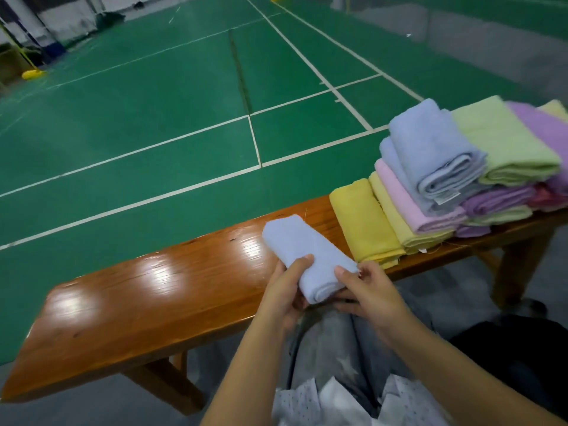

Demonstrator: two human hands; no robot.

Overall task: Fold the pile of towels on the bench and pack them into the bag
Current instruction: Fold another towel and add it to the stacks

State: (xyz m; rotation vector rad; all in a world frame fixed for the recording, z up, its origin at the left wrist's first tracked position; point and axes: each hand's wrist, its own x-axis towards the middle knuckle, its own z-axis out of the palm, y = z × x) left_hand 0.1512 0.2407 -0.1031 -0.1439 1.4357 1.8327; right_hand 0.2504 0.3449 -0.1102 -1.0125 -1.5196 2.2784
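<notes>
Holding a folded blue towel [307, 253] at the near edge of the wooden surface [147, 299], left hand [284, 290] and right hand [365, 293] both with grip curled round its near end, towel pile [455, 176] further right on the surface

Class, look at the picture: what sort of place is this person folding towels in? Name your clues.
Most likely an indoor sports hall with badminton courts: a green floor marked with white court lines, and a wooden bench at courtside.

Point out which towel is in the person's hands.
The small pale blue folded towel, gripped by the left hand and right hand over the bench's edge; the others lie stacked farther right.
</notes>
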